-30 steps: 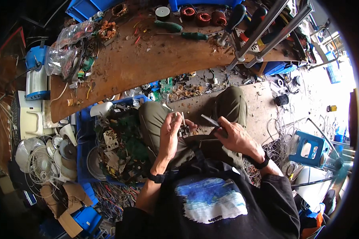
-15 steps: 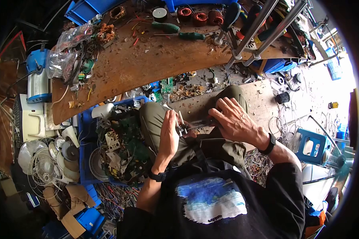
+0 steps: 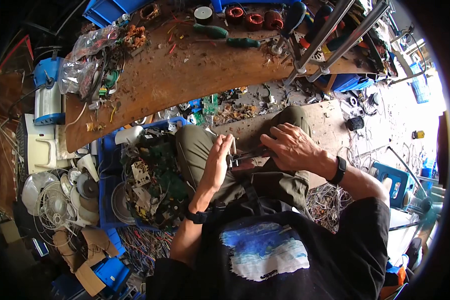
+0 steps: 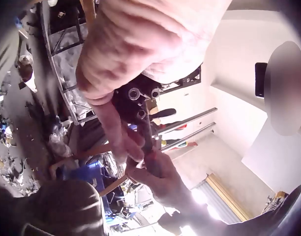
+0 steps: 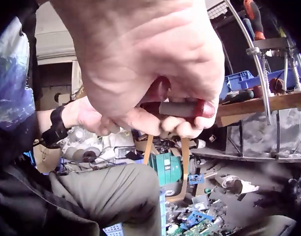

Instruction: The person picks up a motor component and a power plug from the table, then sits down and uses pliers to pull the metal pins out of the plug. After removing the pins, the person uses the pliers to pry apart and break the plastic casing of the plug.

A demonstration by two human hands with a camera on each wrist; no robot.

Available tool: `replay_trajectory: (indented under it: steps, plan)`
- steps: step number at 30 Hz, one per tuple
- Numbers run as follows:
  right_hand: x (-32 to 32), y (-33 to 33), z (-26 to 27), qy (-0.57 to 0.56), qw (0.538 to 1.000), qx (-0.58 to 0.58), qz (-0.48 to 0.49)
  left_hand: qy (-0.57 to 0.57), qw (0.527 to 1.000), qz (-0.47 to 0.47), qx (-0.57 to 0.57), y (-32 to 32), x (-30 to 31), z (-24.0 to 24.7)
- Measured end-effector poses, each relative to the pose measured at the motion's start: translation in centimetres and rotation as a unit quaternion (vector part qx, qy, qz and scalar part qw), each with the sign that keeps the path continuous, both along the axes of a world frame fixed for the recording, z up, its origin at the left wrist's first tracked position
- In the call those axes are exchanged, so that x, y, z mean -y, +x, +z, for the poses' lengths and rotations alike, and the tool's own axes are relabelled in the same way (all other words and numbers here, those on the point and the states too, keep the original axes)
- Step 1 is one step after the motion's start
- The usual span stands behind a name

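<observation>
Over the person's lap, the left hand (image 3: 215, 167) grips a small black part (image 4: 125, 104) with round metal posts, its fingers partly hiding it. From the other side the right hand (image 3: 297, 150) holds a plier-like tool (image 3: 254, 154), its dark metal end reaching to the part. In the right wrist view the fingers curl round its red and grey handle (image 5: 179, 108). Both hands come close together in the left wrist view, where the tool lies between them, right below the posts.
A brown workbench (image 3: 185, 75) ahead carries green-handled screwdrivers (image 3: 242, 43), copper coils (image 3: 254, 21) and scraps. Metal posts (image 3: 330, 37) rise at its right. Beside the left knee stands a blue crate (image 3: 107, 200) full of circuit boards. Cables (image 3: 330, 200) cover the floor at right.
The right hand has turned over and brought the tool leftward against the part, its elbow swinging outward. The left hand stays nearly in place with the part in it.
</observation>
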State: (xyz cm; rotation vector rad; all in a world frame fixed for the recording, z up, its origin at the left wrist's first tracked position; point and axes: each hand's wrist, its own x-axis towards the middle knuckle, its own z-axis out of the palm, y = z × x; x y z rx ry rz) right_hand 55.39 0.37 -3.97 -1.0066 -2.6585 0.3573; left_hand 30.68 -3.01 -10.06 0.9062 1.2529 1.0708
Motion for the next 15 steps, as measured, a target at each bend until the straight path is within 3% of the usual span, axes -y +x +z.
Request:
replay_trajectory:
  steps: [2, 6, 7, 12, 15]
  plan:
    - [-0.1, 0.4, -0.4, -0.004, 0.999, 0.035, -0.002, -0.171, 0.963, -0.108, 0.180, -0.1, -0.6, 3.2]
    - [-0.5, 1.0, -1.2, 0.005, 0.998, 0.056, 0.010, -0.170, 0.952, -0.048, 0.249, 1.8, -0.4, 2.5]
    - [-0.4, 1.1, -1.4, -0.004, 0.998, 0.060, 0.008, -0.178, 0.955, -0.018, 0.235, 2.6, -0.5, 3.0]
    - [0.1, 1.7, -3.8, 0.042, 0.997, 0.061, 0.009, -0.257, 0.925, -0.051, 0.274, 3.0, -0.4, 0.4]
    - [0.5, 1.6, -4.2, 0.031, 0.998, 0.062, 0.008, -0.175, 0.962, 0.011, 0.208, 3.5, -0.2, 0.7]
